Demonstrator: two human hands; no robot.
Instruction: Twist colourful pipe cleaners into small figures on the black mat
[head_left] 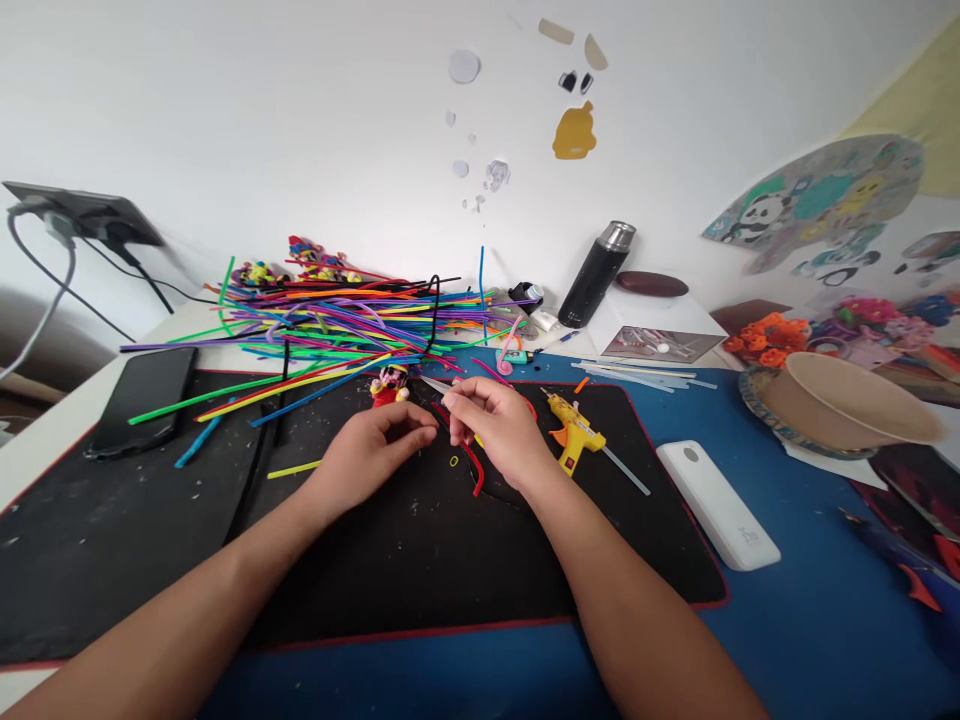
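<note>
Red fuzzy material forms the lower part of the small figure (pixel 390 386), with pale, puffy lumps at both sides, a dark head marked with pink and white, and a yellow band on top. It stands out near the middle of the far edge of the black mat (pixel 337 580), just beyond the left hand (pixel 367 450). That hand's thumb and forefinger curve close together; whether anything thin is between them cannot be told. The right hand (pixel 499 430) pinches a slim, pointed tool (pixel 436 385), its tip aimed towards the figure. Below that hand, a red fuzzy strip (pixel 475 468) bends across the mat. Many-coloured fuzzy stems (pixel 337 320) spread past the far edge, while a yellow glue gun (pixel 574 430) lies near the far right corner.
</note>
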